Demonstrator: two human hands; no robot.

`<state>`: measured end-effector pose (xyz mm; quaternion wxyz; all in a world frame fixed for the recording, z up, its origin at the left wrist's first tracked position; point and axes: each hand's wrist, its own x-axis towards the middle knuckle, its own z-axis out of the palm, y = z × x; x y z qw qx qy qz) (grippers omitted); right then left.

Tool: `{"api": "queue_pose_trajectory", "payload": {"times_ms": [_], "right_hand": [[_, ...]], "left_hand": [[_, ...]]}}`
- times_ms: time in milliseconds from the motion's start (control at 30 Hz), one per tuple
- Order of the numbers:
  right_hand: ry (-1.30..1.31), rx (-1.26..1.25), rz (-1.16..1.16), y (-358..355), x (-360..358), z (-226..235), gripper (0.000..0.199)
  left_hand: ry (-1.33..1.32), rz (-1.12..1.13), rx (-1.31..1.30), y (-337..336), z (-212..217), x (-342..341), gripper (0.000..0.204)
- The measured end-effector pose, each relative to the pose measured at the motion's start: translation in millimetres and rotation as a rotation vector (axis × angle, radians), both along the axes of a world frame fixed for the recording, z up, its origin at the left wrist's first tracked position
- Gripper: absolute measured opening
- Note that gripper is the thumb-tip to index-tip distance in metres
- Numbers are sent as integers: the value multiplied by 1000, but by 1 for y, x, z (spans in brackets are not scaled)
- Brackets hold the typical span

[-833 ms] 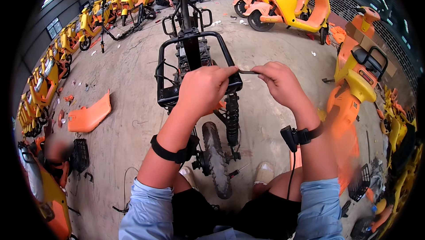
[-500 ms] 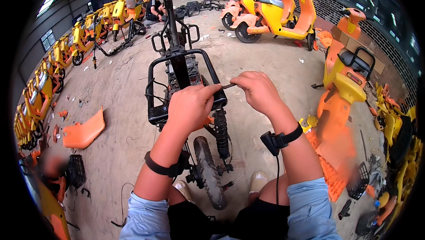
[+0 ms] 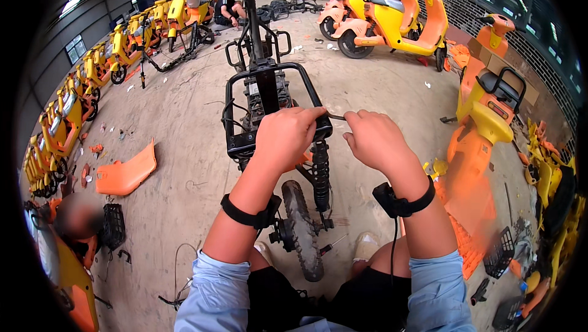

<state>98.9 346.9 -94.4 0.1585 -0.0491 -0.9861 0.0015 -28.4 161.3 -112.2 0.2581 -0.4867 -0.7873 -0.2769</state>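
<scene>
In front of me stands a stripped scooter frame with a black tubular rear rack (image 3: pixel 230 96), a coil shock absorber (image 3: pixel 320 176) and a knobbly rear wheel (image 3: pixel 299 225). My left hand (image 3: pixel 288 135) is closed at the rack's near right corner, fingertips pinching one end of a short, thin dark piece (image 3: pixel 334 116). It looks like a bit of cable or a slim rod; its exact kind cannot be made out. The other end meets the fingertips of my right hand (image 3: pixel 378 142), closed just right of the rack. Both wrists wear black straps.
A screwdriver (image 3: pixel 334 244) lies on the floor by the wheel. An orange panel (image 3: pixel 128 169) rests at left. Yellow-orange scooters (image 3: pixel 392 22) line both sides; one (image 3: pixel 484 117) stands close at right beside heaped plastic parts. A person (image 3: pixel 228 8) crouches at the back.
The whole scene has shifted slightly right in the view. Both hands still hold the thin dark piece; my right hand sits a little lower against the left.
</scene>
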Motion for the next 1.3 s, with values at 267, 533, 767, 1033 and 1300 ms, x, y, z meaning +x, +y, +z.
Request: {"api": "queue_pose_trajectory", "payload": {"times_ms": [267,533,767,1033,1300], "right_hand": [[128,132,-81,-47,17,-5,21],[216,4,-114,-48,11,-1,10],[240,-38,-59,-24,13,12,10],[251,-200,174,30,-9,0,9],[220,-303,292,54,-27,-7,17]], "left_hand": [[10,-71,62,8,-1,-3,26],[78,-60,138,4,-4,-1,25],[37,-24,82,3,-6,-2,36],[-6,-19,20,5,-1,-2,26],[64,-52,40,6,1,-3,22]]}}
